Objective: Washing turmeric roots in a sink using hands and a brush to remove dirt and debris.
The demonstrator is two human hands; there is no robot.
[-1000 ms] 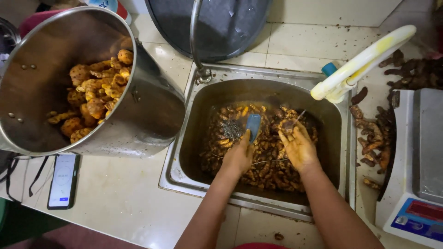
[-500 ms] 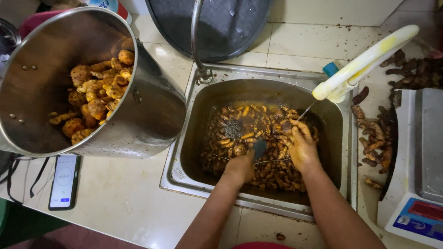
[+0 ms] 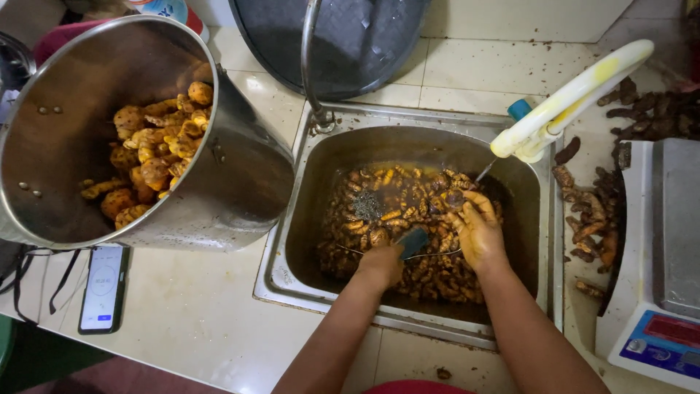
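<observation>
Our left hand (image 3: 380,264) grips a blue brush (image 3: 413,241); our right hand (image 3: 477,232) closes on a root (image 3: 458,200), both over wet roots (image 3: 430,277) in the sink (image 3: 292,288).

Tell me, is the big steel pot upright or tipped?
Tipped. The pot leans on its side toward the sink, its mouth facing the camera, with the orange roots piled against its lower wall.
</observation>
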